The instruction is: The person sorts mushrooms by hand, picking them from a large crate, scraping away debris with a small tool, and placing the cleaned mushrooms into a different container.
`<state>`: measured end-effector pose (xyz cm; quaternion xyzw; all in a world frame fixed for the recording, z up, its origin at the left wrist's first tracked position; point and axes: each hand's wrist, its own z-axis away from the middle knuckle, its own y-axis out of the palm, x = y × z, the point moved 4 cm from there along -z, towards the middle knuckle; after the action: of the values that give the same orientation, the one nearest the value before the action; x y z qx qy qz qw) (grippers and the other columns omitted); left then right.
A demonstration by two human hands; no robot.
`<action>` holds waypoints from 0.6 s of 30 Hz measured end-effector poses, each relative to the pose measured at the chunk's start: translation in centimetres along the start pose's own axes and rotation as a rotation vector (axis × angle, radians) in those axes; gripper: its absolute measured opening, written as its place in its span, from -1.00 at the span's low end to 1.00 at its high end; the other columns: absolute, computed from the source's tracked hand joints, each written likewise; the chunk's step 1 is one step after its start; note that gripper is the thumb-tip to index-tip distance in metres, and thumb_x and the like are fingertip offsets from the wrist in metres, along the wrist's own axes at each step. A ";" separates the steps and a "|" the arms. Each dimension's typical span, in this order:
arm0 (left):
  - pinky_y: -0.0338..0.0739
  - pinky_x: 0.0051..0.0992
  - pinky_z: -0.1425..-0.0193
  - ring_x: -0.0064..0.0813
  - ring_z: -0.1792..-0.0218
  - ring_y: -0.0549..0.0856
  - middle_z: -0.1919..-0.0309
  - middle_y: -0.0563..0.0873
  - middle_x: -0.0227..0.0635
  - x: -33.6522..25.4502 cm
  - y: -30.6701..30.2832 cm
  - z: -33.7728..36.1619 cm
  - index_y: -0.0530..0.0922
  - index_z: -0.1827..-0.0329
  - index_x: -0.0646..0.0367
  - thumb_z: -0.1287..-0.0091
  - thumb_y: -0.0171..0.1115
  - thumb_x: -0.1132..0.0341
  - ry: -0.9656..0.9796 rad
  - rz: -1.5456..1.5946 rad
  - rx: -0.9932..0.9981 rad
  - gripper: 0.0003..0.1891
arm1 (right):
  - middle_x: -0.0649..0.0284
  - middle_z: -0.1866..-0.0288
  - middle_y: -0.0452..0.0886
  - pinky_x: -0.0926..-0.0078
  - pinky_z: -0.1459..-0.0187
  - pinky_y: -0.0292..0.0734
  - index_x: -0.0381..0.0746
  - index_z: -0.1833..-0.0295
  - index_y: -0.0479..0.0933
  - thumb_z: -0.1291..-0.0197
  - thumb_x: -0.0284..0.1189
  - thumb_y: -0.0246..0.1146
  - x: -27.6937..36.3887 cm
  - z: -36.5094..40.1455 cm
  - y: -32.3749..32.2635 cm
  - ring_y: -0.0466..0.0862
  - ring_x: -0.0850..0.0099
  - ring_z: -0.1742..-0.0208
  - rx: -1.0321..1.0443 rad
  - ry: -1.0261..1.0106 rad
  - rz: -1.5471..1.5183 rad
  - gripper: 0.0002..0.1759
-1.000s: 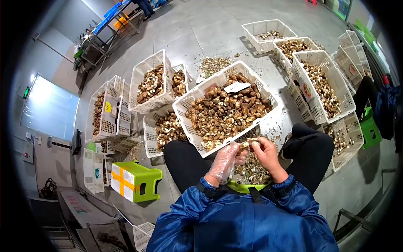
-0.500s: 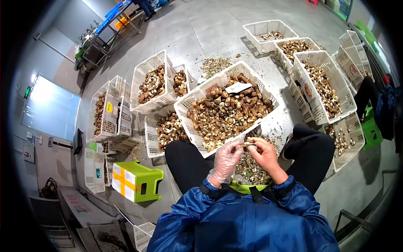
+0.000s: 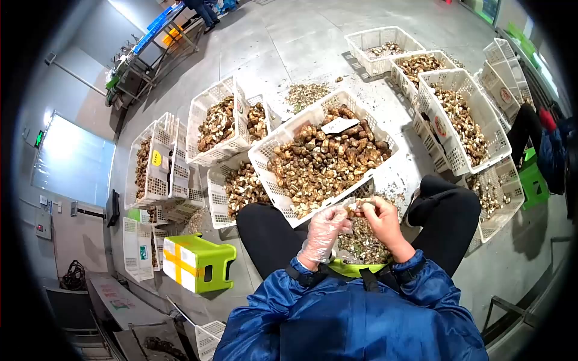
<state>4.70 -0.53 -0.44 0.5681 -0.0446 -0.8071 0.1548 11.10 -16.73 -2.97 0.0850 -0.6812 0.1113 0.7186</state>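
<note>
My left hand, in a clear plastic glove, is closed with its fingertips pinched together; what it holds is too small to make out. My bare right hand is closed too, thumb and fingers pinching a small brown-and-white mushroom piece between the two hands. Just ahead of them a white plastic crate, tilted, holds many brown-and-white mushrooms with a white tag on top. Below my hands lies a heap of trimmings, with a lime-green rim in front of it.
More white crates of mushrooms stand left and right. A lime-green stool is at my left. Scraps lie on the grey floor. Another person's dark sleeve shows at the far right; a person's legs stand at the back.
My hands have moved slightly apart. The right fingers have curled in more and shifted a little. The view has tilted slightly; crates stay in place.
</note>
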 end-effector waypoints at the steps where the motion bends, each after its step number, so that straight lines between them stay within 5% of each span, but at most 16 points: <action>1: 0.64 -0.60 0.19 -0.67 0.35 0.67 0.33 0.70 -0.42 0.0 0.1 0.1 0.63 0.01 0.31 -0.55 0.19 0.25 -0.043 0.055 0.000 -0.75 | 0.25 0.26 0.71 0.58 0.38 0.45 -0.35 0.09 0.68 -0.32 -0.46 0.30 0.0 0.1 0.0 0.56 0.61 0.40 0.004 -0.011 0.008 -0.82; 3: 0.66 -0.58 0.19 -0.65 0.35 0.67 0.33 0.69 -0.43 0.4 -0.2 -0.2 0.63 0.03 0.28 -0.57 0.17 0.20 -0.040 0.022 -0.008 -0.72 | 0.23 0.24 0.71 0.57 0.37 0.47 -0.36 0.10 0.68 -0.32 -0.46 0.30 1.3 0.4 0.0 0.58 0.59 0.39 0.015 -0.033 0.026 -0.82; 5: 0.66 -0.58 0.19 -0.65 0.35 0.66 0.32 0.69 -0.43 0.7 -0.5 -0.3 0.63 0.03 0.27 -0.57 0.17 0.19 -0.027 -0.019 0.012 -0.72 | 0.24 0.26 0.70 0.57 0.36 0.46 -0.34 0.08 0.69 -0.32 -0.48 0.29 4.1 0.8 0.5 0.54 0.61 0.41 0.001 -0.410 0.252 -0.83; 7: 0.61 -0.60 0.25 -0.67 0.37 0.64 0.31 0.70 -0.43 -0.2 0.2 0.3 0.63 0.03 0.25 -0.58 0.16 0.16 -0.048 0.009 0.012 -0.71 | 0.22 0.22 0.72 0.57 0.34 0.50 -0.35 0.06 0.69 -0.32 -0.49 0.29 4.4 1.0 0.6 0.58 0.59 0.38 -0.014 -0.408 0.307 -0.82; 10: 0.52 -0.63 0.30 -0.70 0.41 0.58 0.27 0.72 -0.39 -0.3 0.4 0.5 0.60 -0.06 0.23 -0.59 0.13 0.11 -0.099 0.172 0.039 -0.67 | 0.16 0.14 0.74 0.55 0.30 0.56 -0.36 0.07 0.69 -0.32 -0.50 0.28 3.8 0.9 -0.3 0.66 0.56 0.32 0.022 0.039 0.186 -0.82; 13: 0.52 -0.62 0.28 -0.69 0.39 0.59 0.24 0.73 -0.36 0.1 0.2 0.6 0.59 -0.08 0.19 -0.60 0.11 0.10 -0.156 0.262 -0.015 -0.68 | 0.13 0.10 0.75 0.54 0.27 0.59 -0.36 0.07 0.70 -0.31 -0.50 0.28 4.0 0.7 -0.1 0.70 0.53 0.28 0.024 -0.065 0.177 -0.82; 18: 0.55 -0.59 0.35 -0.63 0.44 0.63 0.24 0.73 -0.33 0.7 -0.1 0.4 0.55 -0.10 0.17 -0.60 0.09 0.00 -0.116 0.179 0.024 -0.62 | 0.13 0.16 0.76 0.53 0.28 0.60 -0.36 0.14 0.69 -0.32 -0.52 0.26 4.7 0.9 0.7 0.71 0.48 0.32 -0.007 -0.542 0.370 -0.85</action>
<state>4.07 -0.66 -0.99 0.5161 -0.1136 -0.8208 0.2168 10.24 -16.06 1.79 -0.0163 -0.8521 0.2108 0.4788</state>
